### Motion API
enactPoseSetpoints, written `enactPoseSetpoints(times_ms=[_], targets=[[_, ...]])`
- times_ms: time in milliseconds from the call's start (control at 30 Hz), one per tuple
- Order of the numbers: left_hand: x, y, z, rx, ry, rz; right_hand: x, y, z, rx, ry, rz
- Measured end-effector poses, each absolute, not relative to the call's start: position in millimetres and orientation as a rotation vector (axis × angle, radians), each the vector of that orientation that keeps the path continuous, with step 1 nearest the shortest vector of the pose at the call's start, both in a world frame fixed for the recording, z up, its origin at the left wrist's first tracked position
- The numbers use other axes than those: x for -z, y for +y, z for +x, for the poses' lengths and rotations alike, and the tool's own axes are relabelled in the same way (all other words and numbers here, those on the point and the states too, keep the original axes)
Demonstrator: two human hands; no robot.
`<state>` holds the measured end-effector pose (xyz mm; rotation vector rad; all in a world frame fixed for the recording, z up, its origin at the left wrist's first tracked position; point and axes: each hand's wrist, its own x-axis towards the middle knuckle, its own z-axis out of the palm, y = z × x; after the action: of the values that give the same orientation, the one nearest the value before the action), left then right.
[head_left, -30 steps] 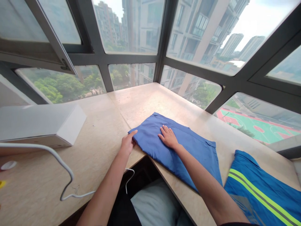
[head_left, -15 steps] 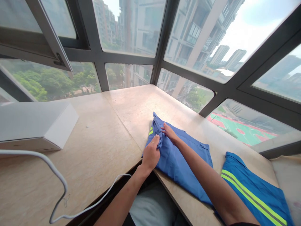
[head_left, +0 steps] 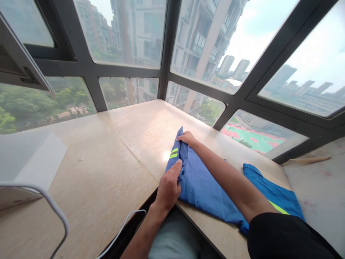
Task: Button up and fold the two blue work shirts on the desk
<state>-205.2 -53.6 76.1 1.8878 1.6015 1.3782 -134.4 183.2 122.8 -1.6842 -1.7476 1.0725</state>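
A folded blue garment (head_left: 206,187) lies across the corner of the pale ledge, two short yellow-green stripes showing near its left end. That end is raised and gathered. My left hand (head_left: 169,185), with a ring on one finger, is closed on its near edge, thumb on top. Farther away, my right hand (head_left: 188,139) pinches the far corner of the same end. My right forearm crosses over the cloth and hides part of it. To the right lies a second, brighter blue folded garment (head_left: 272,187) with a yellow-green stripe, partly covered by my sleeve.
A white box (head_left: 29,158) stands on the ledge (head_left: 107,172) at the left, with a white cable (head_left: 60,216) in front of it. Dark-framed windows (head_left: 164,54) rise behind the ledge. A dark gap runs along its near edge by my legs.
My right hand has gone from open fingers over the cloth to gripping its far corner. The gathered end now stands more upright. The view has turned slightly right.
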Motion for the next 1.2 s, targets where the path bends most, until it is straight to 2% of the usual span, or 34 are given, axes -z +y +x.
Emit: enactPoseSetpoints(times_ms=[133, 233, 333, 433, 633, 833, 1033, 1200], targets=[[-116.3, -49.0, -221.0, -1.821, 1.634, 1.541, -157.7, 183.4, -145.4, -1.207, -1.629, -1.561], [-146.3, -44.5, -215.4, -1.95, 1.561, 1.47, -183.6, 188.5, -137.9, -1.246, -1.555, -1.49], [-163.4, -39.9, -192.5, -1.789, 1.456, 1.637, -199.4, 194.6, -105.5, -1.237, -1.5, -1.476], [-163.5, -34.5, -158.0, -1.45, 1.362, 1.9, -198.9, 196.6, -54.8, -1.227, -1.457, -1.507], [-120.6, -28.0, -91.5, -0.724, 1.312, 2.33, -142.3, 187.9, 32.2, -1.239, -1.361, -1.645], [-60.4, -35.1, -74.8, -0.313, 1.368, 2.432, -50.8, 172.0, 52.1, -1.303, -1.246, -1.665], [-26.7, -43.0, -87.2, -0.396, 1.411, 2.528, -8.3, 172.0, 58.7, -1.29, -1.237, -1.525], [-37.4, -56.6, -103.6, -0.629, 1.293, 2.718, -3.7, 177.3, 69.7, -1.322, -1.286, -1.456]])
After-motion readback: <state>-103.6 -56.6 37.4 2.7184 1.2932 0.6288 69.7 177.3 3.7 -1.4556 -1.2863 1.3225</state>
